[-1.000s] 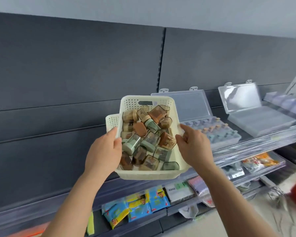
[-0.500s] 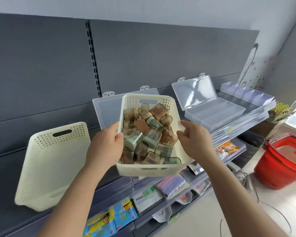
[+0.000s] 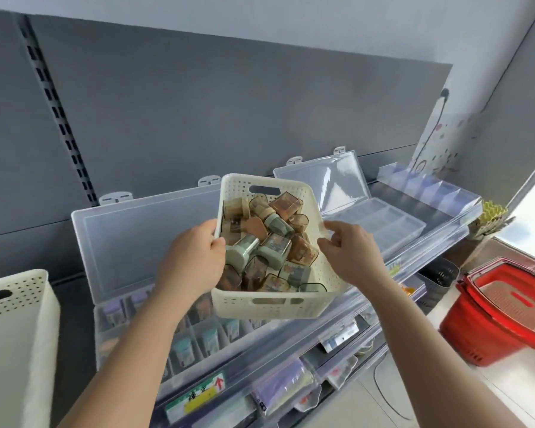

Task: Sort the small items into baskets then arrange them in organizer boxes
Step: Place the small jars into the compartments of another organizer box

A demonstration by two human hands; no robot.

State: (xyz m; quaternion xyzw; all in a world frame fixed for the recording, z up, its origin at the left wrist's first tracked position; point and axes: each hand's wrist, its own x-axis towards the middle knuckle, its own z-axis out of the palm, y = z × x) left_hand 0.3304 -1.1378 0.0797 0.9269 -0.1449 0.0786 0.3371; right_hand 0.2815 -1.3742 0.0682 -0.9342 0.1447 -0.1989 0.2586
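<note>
One basket (image 3: pixel 261 307) rightward, two hands (image 3: pixel 192 264) (image 3: pixel 349 257)

We faced a shop shelving unit whose dark grey back panels (image 3: pixel 229 118) filled most of our view, divided by a slotted metal upright (image 3: pixel 59 125). Above them ran a pale grey wall (image 3: pixel 260 23). In the right corner a black cable (image 3: pixel 438 118) hung down a white panel (image 3: pixel 445 143) dotted with coloured spots. The shelf (image 3: pixel 420 200) carried a clear plastic front lip. The floor (image 3: pixel 507 393) was pale and glossy, a red shopping basket (image 3: pixel 501 310) stood on it, and a bright patch (image 3: pixel 531 217) washed out the right edge.
</note>
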